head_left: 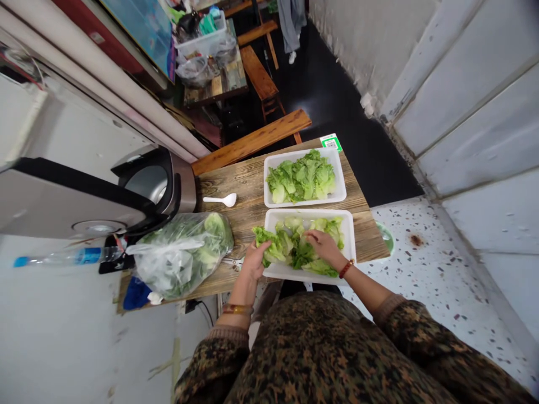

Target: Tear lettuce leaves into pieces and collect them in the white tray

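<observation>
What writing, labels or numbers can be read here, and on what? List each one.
No text can be read.
Green and white sticker at the table's far edge: printed pattern, too small to read.
Blue label on the water bottle: blurred.
Blue poster on the wall: nothing legible.
Rice cooker, both white trays and the bag of greens: no writing visible.

Open wood: a bare strip of the surface (248,196) runs between the rice cooker (158,182) and the two trays, broken only by a white spoon (221,200).
Left side: a bulging bag of greens (185,252) fills the near-left corner, just beside the left hand (255,261).
Right side: the near tray (350,235) and far tray (305,158) lie almost touching, reaching close to the right edge.
Back: the cooker's raised lid (63,196) overhangs the left end.
</observation>
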A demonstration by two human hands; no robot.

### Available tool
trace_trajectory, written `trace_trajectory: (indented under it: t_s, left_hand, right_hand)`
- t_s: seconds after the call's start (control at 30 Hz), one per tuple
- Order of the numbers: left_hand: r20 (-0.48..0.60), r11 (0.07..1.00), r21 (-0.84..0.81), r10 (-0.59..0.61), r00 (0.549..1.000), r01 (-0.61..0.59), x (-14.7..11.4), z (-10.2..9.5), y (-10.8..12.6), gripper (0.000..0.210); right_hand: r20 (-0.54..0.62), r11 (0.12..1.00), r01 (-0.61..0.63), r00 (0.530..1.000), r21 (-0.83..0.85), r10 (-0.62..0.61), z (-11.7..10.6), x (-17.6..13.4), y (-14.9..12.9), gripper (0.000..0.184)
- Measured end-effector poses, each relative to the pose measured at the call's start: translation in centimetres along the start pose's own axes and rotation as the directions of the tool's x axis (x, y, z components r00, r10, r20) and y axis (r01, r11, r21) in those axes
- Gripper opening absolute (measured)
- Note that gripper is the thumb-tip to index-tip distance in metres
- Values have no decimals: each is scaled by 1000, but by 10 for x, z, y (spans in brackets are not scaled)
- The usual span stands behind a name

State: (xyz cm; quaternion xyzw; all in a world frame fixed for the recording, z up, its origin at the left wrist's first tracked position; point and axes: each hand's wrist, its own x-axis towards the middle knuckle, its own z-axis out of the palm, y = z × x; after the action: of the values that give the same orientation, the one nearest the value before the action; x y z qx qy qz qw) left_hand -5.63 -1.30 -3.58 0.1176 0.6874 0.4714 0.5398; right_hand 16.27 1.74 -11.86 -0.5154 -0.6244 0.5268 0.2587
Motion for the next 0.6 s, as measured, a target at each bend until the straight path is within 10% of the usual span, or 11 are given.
trace_trajectory:
  t_s: [0.2, 0.33, 0.5, 0.6]
  left_hand:
    - [-29, 996, 86, 4, 1000, -1, -2, -11, -7, 54]
    - [-25, 996, 89, -15, 1000, 17, -2, -13, -10, 54]
    - [-9, 998, 62, -29, 1000, 30, 3, -15, -9, 48]
    - [1, 998, 35, -49, 999, 49, 8, -13, -9, 49]
  right_hand:
    - [343, 848, 330, 920, -416, -190, 43, 11, -25, 32]
    - [405, 829, 343, 901, -442, -157, 62, 25, -29, 27]
    - [-6, 1000, 28, 1000, -7, -28, 42, 33, -6, 24]
    - [-116, 899, -203, 957, 388, 266, 27, 27, 12, 25]
